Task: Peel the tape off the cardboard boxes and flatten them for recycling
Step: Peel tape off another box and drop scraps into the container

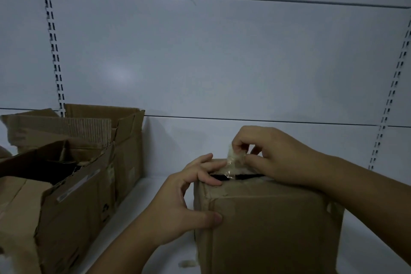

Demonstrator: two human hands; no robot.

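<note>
A brown cardboard box (273,227) stands on the white shelf in front of me, lower right of centre. Its top flaps are parted by a dark slit. My left hand (184,202) grips the box's upper left corner, thumb on the front face and fingers over the top edge. My right hand (271,151) pinches a crumpled strip of clear tape (233,158) and holds it lifted above the top seam; the strip's lower end still sticks to the box.
Several opened, torn cardboard boxes (73,176) crowd the left side of the white shelf (166,184). A white back panel with slotted uprights (53,46) rises behind. A small scrap of tape (188,263) lies on the shelf by the box's lower left.
</note>
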